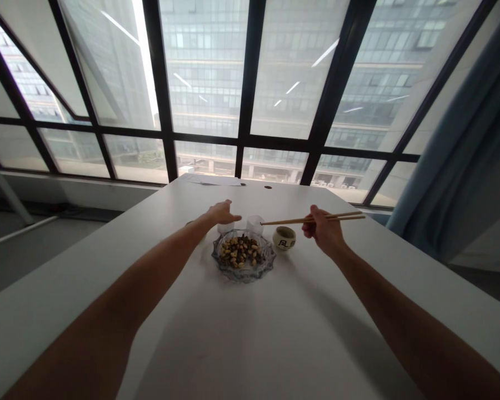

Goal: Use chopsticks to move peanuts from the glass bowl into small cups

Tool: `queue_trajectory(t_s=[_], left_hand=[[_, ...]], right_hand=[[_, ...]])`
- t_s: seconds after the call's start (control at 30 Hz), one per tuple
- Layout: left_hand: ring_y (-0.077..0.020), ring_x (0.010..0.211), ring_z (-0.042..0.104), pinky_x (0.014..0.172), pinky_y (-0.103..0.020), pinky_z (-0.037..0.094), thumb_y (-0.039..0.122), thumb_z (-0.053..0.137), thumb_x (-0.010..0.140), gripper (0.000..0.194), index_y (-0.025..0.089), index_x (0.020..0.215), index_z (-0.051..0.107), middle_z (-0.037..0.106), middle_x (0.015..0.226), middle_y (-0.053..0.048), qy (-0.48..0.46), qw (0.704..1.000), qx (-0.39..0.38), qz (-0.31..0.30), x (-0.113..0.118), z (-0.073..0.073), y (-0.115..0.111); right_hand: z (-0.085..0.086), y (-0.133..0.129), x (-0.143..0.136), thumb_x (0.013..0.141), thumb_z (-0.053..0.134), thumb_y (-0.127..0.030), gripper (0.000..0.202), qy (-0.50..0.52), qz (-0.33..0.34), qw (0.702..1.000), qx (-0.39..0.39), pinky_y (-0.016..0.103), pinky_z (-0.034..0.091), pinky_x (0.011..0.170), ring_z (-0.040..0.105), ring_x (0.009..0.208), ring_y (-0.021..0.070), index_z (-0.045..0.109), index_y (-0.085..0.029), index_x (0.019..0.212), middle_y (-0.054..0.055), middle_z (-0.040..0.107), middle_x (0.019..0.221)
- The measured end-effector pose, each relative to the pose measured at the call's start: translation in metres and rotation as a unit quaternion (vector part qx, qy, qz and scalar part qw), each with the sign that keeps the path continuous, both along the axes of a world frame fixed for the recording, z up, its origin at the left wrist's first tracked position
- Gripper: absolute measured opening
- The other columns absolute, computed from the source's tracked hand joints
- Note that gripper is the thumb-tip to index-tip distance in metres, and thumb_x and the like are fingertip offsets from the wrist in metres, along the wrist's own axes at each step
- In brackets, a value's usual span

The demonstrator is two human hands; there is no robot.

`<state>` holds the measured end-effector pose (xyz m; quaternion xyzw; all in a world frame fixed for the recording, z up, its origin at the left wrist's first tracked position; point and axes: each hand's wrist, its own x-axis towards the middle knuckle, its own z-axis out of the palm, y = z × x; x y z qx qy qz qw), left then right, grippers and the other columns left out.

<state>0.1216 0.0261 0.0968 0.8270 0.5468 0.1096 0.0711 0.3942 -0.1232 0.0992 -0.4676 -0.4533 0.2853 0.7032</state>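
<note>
My right hand [324, 230] grips a pair of wooden chopsticks [294, 220]. They point left, and their tips are at a small clear cup [255, 224]; whether they pinch anything is too small to tell. With thumb and fingers apart, my left hand [222, 213] is stretched out beside another clear cup [225, 227], partly hidden by the hand. In front of these cups lies a scalloped glass plate [244, 274] holding nuts and dark seeds [239, 250]. A small cream bowl with dark characters [284, 239] stands between the plate and my right hand.
The white table [237, 333] stretches toward tall windows. Papers [214, 180] and a reddish-brown spot [268, 187] are at its far end. Something round is mostly hidden behind my left forearm. A blue curtain [454, 139] hangs at the right.
</note>
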Motion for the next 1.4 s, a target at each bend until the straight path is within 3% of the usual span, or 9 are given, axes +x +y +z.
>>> queue_trajectory(t_s=[0.1,0.2,0.3,0.47,0.67,0.83,0.97,1.27,1.4], left_hand=[[-0.0332,0.137,0.049,0.111,-0.044,0.039,0.065,0.056,0.086,0.080,0.017,0.148,0.040,0.051,0.150,-0.018,0.003,0.997,0.035,-0.070,0.036,0.005,-0.011],[-0.0323,0.142,0.041,0.119,-0.046,0.026,0.063,0.060,0.084,0.083,0.017,0.149,0.040,0.047,0.153,-0.017,0.030,0.985,0.053,-0.160,0.078,0.002,-0.023],[-0.0346,0.146,0.034,0.121,-0.054,0.015,0.067,0.068,0.075,0.091,0.020,0.149,0.041,0.046,0.154,-0.016,0.079,0.970,0.019,-0.230,0.114,-0.005,-0.031],[-0.0348,0.130,0.051,0.119,-0.058,0.017,0.068,0.075,0.064,0.085,0.024,0.135,0.054,0.063,0.136,-0.012,0.108,0.954,-0.020,-0.278,0.146,-0.013,-0.037],[-0.0318,0.126,0.053,0.116,-0.047,0.023,0.047,0.086,0.057,0.082,0.020,0.128,0.055,0.063,0.131,-0.011,0.073,0.933,0.081,-0.342,0.148,-0.018,-0.041],[-0.0321,0.124,0.054,0.112,-0.044,0.028,0.047,0.086,0.059,0.081,0.018,0.128,0.056,0.063,0.130,-0.013,0.067,0.933,0.091,-0.342,0.143,-0.018,-0.045],[-0.0319,0.122,0.057,0.110,-0.043,0.031,0.056,0.082,0.062,0.079,0.019,0.127,0.058,0.066,0.129,-0.013,0.070,0.944,0.066,-0.315,0.141,-0.014,-0.044],[-0.0339,0.120,0.060,0.111,-0.046,0.033,0.076,0.069,0.065,0.087,0.022,0.132,0.058,0.067,0.129,-0.013,0.086,0.958,-0.003,-0.274,0.145,-0.018,-0.034],[-0.0345,0.138,0.046,0.118,-0.051,0.023,0.066,0.064,0.078,0.084,0.021,0.146,0.046,0.055,0.147,-0.015,0.069,0.960,0.042,-0.267,0.115,-0.005,-0.033]], right_hand=[[0.004,0.007,0.032,0.081,0.076,-0.051,0.044,0.067,0.034,0.995,-0.058,0.018,0.038,0.028,0.048,0.032,0.0092,0.054,-0.019,0.062,-0.002,0.053,0.042],[0.004,0.007,0.063,0.079,0.079,-0.046,0.043,0.103,0.050,0.992,-0.047,0.016,0.037,0.029,0.046,0.034,0.0074,0.050,-0.020,0.061,-0.005,0.050,0.042],[0.002,0.004,0.087,0.076,0.080,-0.049,0.044,0.079,0.079,0.992,-0.053,0.016,0.035,0.028,0.042,0.032,0.0070,0.050,-0.020,0.060,-0.005,0.047,0.041],[-0.001,-0.001,0.105,0.068,0.080,-0.060,0.050,0.006,0.055,0.998,-0.041,0.019,0.032,0.027,0.041,0.029,0.0080,0.052,-0.020,0.056,-0.004,0.049,0.037],[0.002,-0.008,0.105,0.066,0.080,-0.068,0.056,-0.110,0.019,0.994,-0.005,0.021,0.036,0.027,0.046,0.027,0.0104,0.058,-0.017,0.058,0.001,0.057,0.039],[0.008,-0.012,0.090,0.067,0.074,-0.075,0.061,-0.177,0.004,0.984,-0.009,0.021,0.040,0.028,0.050,0.028,0.0107,0.060,-0.016,0.058,0.002,0.059,0.041],[0.010,-0.013,0.080,0.066,0.071,-0.079,0.066,-0.229,-0.009,0.973,-0.016,0.019,0.041,0.030,0.054,0.032,0.0105,0.064,-0.014,0.058,0.004,0.062,0.044],[0.020,-0.017,0.067,0.072,0.065,-0.080,0.066,-0.218,-0.048,0.974,0.039,0.020,0.039,0.029,0.051,0.029,0.0102,0.063,-0.017,0.056,0.002,0.059,0.041],[0.030,-0.021,0.051,0.076,0.057,-0.083,0.069,-0.165,-0.057,0.982,0.066,0.021,0.038,0.028,0.049,0.028,0.0106,0.061,-0.018,0.054,0.003,0.057,0.039]])
